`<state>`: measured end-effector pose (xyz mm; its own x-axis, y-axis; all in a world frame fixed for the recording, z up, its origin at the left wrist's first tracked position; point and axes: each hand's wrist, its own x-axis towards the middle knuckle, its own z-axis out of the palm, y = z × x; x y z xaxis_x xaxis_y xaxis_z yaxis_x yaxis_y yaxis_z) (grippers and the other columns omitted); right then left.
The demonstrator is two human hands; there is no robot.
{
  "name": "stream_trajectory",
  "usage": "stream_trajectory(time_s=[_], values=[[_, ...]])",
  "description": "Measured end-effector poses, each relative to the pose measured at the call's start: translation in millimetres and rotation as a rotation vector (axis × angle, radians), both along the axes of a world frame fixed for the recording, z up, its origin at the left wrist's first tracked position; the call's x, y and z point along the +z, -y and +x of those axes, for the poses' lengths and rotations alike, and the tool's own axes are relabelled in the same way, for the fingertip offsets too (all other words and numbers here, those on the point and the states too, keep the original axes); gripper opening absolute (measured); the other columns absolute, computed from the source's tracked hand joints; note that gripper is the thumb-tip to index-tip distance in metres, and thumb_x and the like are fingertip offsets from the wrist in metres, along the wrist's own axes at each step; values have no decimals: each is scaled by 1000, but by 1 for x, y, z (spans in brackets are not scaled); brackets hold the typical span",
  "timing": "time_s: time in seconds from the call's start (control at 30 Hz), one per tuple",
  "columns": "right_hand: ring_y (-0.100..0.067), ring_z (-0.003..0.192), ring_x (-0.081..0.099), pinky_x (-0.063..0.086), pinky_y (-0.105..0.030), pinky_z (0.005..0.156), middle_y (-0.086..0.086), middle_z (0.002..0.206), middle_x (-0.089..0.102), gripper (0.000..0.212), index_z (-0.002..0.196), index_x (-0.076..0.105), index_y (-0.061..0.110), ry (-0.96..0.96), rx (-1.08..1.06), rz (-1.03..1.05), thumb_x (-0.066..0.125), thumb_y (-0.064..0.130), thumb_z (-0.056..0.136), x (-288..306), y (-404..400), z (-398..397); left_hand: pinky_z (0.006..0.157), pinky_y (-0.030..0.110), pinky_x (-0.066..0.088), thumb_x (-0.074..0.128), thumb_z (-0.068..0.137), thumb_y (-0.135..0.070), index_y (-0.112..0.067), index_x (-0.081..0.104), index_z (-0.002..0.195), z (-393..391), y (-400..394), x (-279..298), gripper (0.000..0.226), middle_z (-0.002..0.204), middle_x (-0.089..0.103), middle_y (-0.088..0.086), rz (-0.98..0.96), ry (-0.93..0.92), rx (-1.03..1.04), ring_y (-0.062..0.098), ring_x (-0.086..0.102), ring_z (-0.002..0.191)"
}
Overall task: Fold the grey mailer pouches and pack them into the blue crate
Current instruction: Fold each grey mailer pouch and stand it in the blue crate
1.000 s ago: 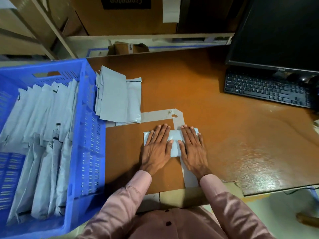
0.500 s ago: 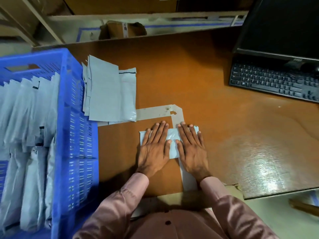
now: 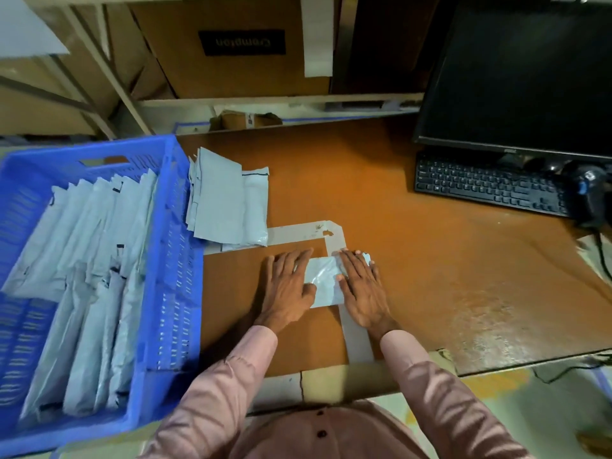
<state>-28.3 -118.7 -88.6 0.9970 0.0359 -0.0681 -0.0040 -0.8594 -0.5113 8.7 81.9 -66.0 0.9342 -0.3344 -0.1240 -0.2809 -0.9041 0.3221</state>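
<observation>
A folded grey mailer pouch (image 3: 324,281) lies flat on the brown table near its front edge. My left hand (image 3: 287,288) presses on the pouch's left part with flat, straight fingers. My right hand (image 3: 362,289) lies flat on its right part, fingers spread. A stack of unfolded grey pouches (image 3: 227,200) rests on the table beside the blue crate (image 3: 180,260). The crate stands at the left and holds several folded pouches (image 3: 86,260) leaning in rows.
A black keyboard (image 3: 486,187) and a dark monitor (image 3: 523,71) stand at the right rear, with a black scanner (image 3: 587,193) at the far right. Grey tape (image 3: 308,231) marks a corner on the table. Cardboard boxes (image 3: 238,44) fill the shelf behind.
My hands have slid apart across the pouch, baring more of its middle. The camera has tilted, so the crate's inside shows more.
</observation>
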Motion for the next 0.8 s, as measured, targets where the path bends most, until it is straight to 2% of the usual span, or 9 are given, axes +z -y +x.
stream_trajectory(time_s=[0.07, 0.17, 0.23, 0.3, 0.4, 0.5, 0.6, 0.67, 0.8], values=[[-17, 160, 7, 7, -54, 128, 2, 170, 24, 62, 164, 23, 24, -18, 36, -56, 31, 47, 107, 8, 2, 2, 127, 58, 0, 58, 94, -47, -29, 20, 161, 4, -2, 10, 79, 159, 33, -1, 107, -6, -20, 24, 22, 152], [-19, 160, 0, -1, -47, 128, 2, 172, 19, 70, 165, 17, 28, -34, 92, -167, 51, 41, 105, 23, 4, 10, 127, 58, 1, 65, 88, -40, -33, 31, 158, 14, -3, 25, 78, 154, 42, -3, 71, -106, -24, 24, 25, 150], [-21, 160, 3, 0, -45, 128, -2, 170, 23, 75, 163, 25, 29, -33, 119, -178, 61, 38, 98, 35, 3, 17, 127, 50, 15, 69, 82, -29, -34, 47, 149, 17, -3, 39, 71, 147, 51, -2, 6, -158, -32, 24, 34, 144], [-22, 159, 13, 5, -45, 128, -7, 163, 33, 67, 154, 43, 28, 22, 124, -192, 68, 32, 92, 49, 0, 21, 123, 44, 23, 72, 78, -24, -33, 61, 136, 16, -4, 55, 60, 135, 59, -2, 2, -101, -50, 23, 44, 134], [-24, 152, 32, 15, -48, 128, -9, 145, 53, 40, 129, 66, 22, 235, 100, -225, 70, 20, 89, 68, -3, 22, 127, 57, 8, 76, 78, -29, -32, 70, 121, 8, -9, 68, 44, 120, 63, -3, 66, 214, -57, 21, 52, 125], [-29, 137, 51, 28, -54, 123, -7, 121, 63, 30, 112, 70, 19, 408, 53, -258, 70, 10, 84, 69, -10, 11, 124, 64, 12, 79, 75, -27, -30, 72, 112, -7, -18, 61, 38, 110, 61, -2, 40, 447, 0, 22, 56, 120], [-29, 125, 59, 26, -50, 122, -6, 116, 64, 42, 110, 71, 19, 331, 91, -248, 70, 5, 71, 51, -17, -10, 124, 66, 8, 76, 71, -31, -32, 71, 114, -27, -31, 40, 43, 116, 60, -4, 73, 327, -22, 22, 54, 126], [-26, 129, 56, 22, -44, 121, -4, 121, 63, 49, 112, 70, 21, 232, 116, -191, 68, 15, 63, 38, -17, -25, 126, 61, 4, 68, 67, -41, -35, 70, 116, -39, -41, 24, 49, 122, 58, -8, 20, 183, -27, 17, 50, 132], [-24, 139, 47, 26, -48, 122, -3, 137, 57, 43, 125, 63, 24, 209, 114, -91, 60, 30, 82, 25, -17, -34, 122, 53, 30, 53, 79, -41, -26, 67, 126, -52, -49, 5, 51, 132, 62, -3, -194, 209, 3, 20, 49, 135]])
